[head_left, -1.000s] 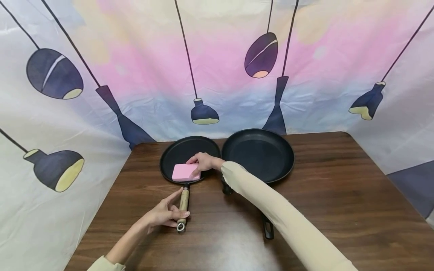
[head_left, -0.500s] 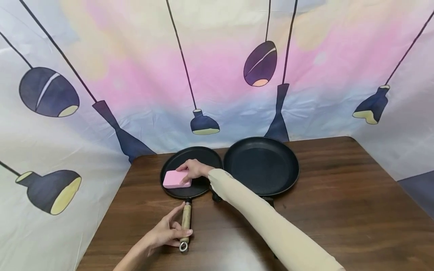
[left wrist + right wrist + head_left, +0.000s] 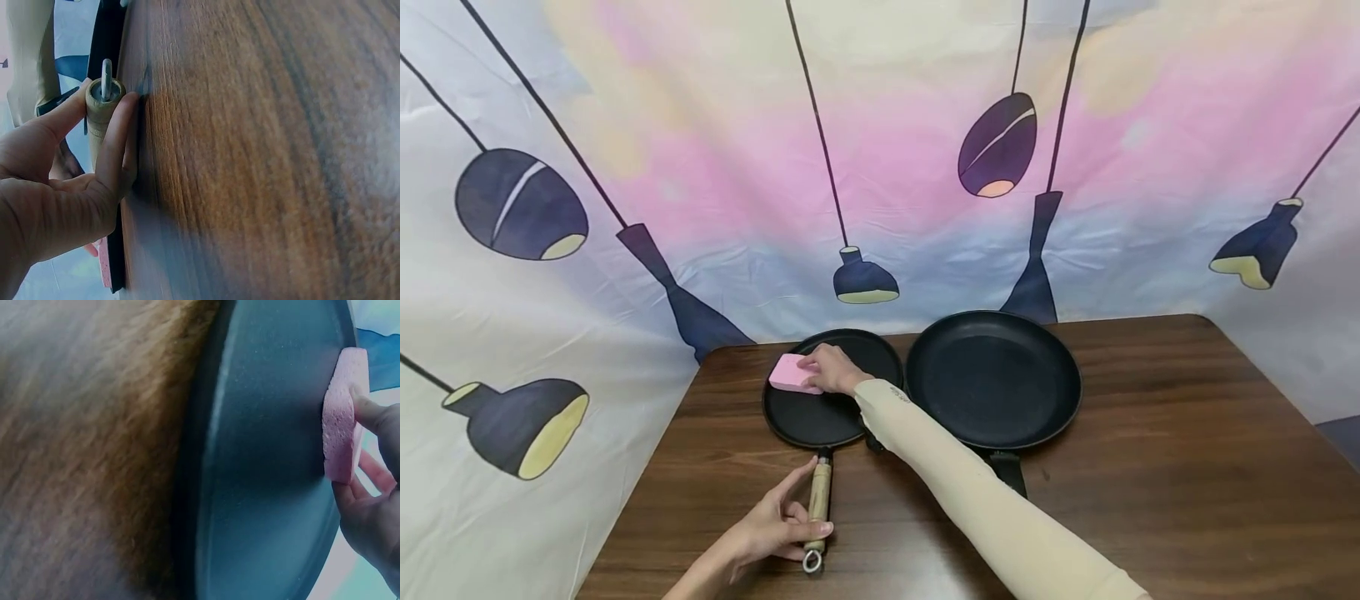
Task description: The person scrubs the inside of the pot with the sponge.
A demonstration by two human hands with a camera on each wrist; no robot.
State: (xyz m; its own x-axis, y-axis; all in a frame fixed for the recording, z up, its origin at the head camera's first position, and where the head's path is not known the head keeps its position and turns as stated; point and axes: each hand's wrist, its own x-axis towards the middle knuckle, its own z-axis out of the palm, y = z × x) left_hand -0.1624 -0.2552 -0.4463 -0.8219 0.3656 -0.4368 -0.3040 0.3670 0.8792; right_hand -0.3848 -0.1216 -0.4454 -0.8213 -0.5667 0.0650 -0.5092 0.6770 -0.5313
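Note:
A flat black pan (image 3: 808, 421) with a light wooden handle (image 3: 820, 500) lies at the left of the table. My left hand (image 3: 775, 521) grips that handle between thumb and fingers; the metal ring (image 3: 107, 78) at its end shows in the left wrist view. Against the pan's surface, toward its far left side, my right hand (image 3: 835, 371) holds a pink sponge (image 3: 792, 373) by its edges. In the right wrist view the sponge (image 3: 342, 419) stands with one face on the dark pan (image 3: 275, 444), pinched by thumb and fingers.
A larger black frying pan (image 3: 996, 379) sits just right of the smaller one, its black handle (image 3: 1009, 473) pointing forward and partly behind my right sleeve (image 3: 970, 492). A printed cloth (image 3: 737, 167) with painted lamps hangs behind the wooden table (image 3: 1187, 467).
My right hand has slid the sponge leftward across the pan, then toward its far side. The left hand keeps its grip on the handle. The head view has tilted and shifted somewhat.

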